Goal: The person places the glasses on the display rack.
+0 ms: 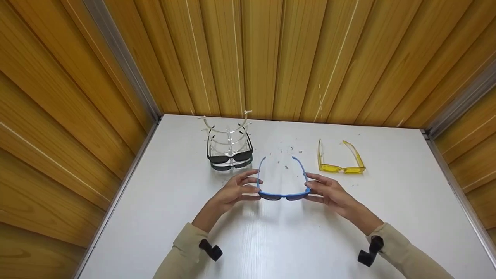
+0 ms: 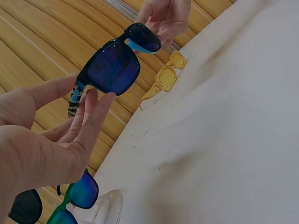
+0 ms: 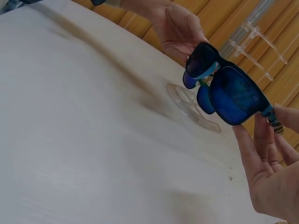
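Both hands hold a pair of blue-framed sunglasses (image 1: 283, 195) above the white table, lenses facing the person and temples spread away. My left hand (image 1: 234, 190) pinches the left temple near its hinge; my right hand (image 1: 329, 191) pinches the right one the same way. In the left wrist view the sunglasses (image 2: 113, 66) show dark blue lenses and a patterned temple. To the left stands a clear display rack (image 1: 229, 135) bearing black sunglasses (image 1: 231, 157) and, lower, a green-framed pair (image 2: 74, 198). Yellow glasses (image 1: 343, 169) lie unfolded on the table at the right.
The white table (image 1: 279, 244) meets wood-patterned panels (image 1: 259, 58) at the back and sides. Small dark specks (image 1: 286, 167) lie behind the blue sunglasses. The rack's upper arms (image 3: 261, 35) stick out at the sides. A black strap (image 1: 211, 250) hangs at the left cuff.
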A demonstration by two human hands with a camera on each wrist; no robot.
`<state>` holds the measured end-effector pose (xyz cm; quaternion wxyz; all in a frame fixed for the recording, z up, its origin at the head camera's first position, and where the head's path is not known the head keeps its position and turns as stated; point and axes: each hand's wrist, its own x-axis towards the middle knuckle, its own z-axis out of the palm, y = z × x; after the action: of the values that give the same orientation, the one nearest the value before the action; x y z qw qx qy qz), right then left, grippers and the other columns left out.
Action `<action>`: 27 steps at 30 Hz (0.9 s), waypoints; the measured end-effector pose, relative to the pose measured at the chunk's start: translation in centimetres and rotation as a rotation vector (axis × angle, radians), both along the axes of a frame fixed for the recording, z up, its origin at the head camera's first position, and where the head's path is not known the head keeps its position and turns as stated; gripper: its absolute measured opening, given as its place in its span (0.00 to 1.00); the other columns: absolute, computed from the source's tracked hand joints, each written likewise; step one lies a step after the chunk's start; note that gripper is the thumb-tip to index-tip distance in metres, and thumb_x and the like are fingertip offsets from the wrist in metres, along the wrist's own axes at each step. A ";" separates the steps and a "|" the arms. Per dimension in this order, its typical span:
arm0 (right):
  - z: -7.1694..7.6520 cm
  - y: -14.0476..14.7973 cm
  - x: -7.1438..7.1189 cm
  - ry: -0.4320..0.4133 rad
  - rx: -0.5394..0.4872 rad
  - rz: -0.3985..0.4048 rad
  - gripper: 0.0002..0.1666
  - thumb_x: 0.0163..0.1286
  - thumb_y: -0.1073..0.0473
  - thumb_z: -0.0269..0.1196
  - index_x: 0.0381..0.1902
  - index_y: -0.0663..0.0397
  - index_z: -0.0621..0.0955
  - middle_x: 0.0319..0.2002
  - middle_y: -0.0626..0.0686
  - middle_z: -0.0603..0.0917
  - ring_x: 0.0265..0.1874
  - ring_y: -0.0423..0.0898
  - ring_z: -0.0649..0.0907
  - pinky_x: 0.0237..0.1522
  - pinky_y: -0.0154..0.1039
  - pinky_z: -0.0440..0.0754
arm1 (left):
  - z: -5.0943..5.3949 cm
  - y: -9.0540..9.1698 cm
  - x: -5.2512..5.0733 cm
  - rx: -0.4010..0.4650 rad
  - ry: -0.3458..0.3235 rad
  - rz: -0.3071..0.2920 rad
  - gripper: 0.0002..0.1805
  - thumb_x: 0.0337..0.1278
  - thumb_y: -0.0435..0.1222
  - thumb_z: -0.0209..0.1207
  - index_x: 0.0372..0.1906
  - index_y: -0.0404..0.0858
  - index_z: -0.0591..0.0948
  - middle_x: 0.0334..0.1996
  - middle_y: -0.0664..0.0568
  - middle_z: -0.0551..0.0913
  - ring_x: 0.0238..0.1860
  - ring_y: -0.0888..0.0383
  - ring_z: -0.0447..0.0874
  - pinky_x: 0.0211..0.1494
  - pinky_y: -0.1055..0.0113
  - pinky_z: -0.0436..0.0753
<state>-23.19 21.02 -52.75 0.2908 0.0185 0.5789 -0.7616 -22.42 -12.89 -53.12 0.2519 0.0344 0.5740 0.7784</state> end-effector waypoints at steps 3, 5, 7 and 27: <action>0.3 -0.1 0.0 0.016 -0.018 0.001 0.32 0.75 0.62 0.62 0.73 0.61 0.68 0.40 0.46 0.89 0.40 0.40 0.89 0.57 0.45 0.88 | 0.4 -0.1 0.0 0.005 0.008 0.017 0.38 0.59 0.23 0.64 0.75 0.34 0.66 0.50 0.50 0.83 0.42 0.59 0.87 0.59 0.46 0.87; 0.6 -0.1 0.0 0.029 -0.024 0.003 0.31 0.76 0.63 0.62 0.73 0.61 0.68 0.40 0.46 0.89 0.40 0.40 0.89 0.57 0.45 0.88 | 0.6 -0.2 0.1 0.006 0.012 0.023 0.38 0.59 0.23 0.64 0.75 0.34 0.66 0.51 0.50 0.83 0.41 0.60 0.87 0.59 0.46 0.87; 0.8 0.0 0.0 0.037 -0.027 0.004 0.27 0.76 0.63 0.62 0.70 0.58 0.72 0.40 0.46 0.89 0.40 0.40 0.89 0.57 0.46 0.88 | 0.8 -0.2 0.1 0.009 0.021 0.023 0.39 0.59 0.23 0.64 0.76 0.34 0.66 0.51 0.50 0.83 0.41 0.60 0.87 0.59 0.45 0.87; 2.4 -0.8 -0.1 0.129 -0.088 0.071 0.27 0.77 0.67 0.57 0.72 0.58 0.71 0.50 0.49 0.88 0.49 0.44 0.89 0.62 0.48 0.85 | 2.6 -1.5 0.8 -0.017 0.086 0.034 0.39 0.60 0.25 0.65 0.76 0.36 0.65 0.53 0.50 0.82 0.44 0.61 0.86 0.59 0.47 0.87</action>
<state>-23.32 20.25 -50.36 0.2802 -0.0636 0.5627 -0.7751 -21.63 -14.41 -50.47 0.2141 0.0560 0.5914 0.7754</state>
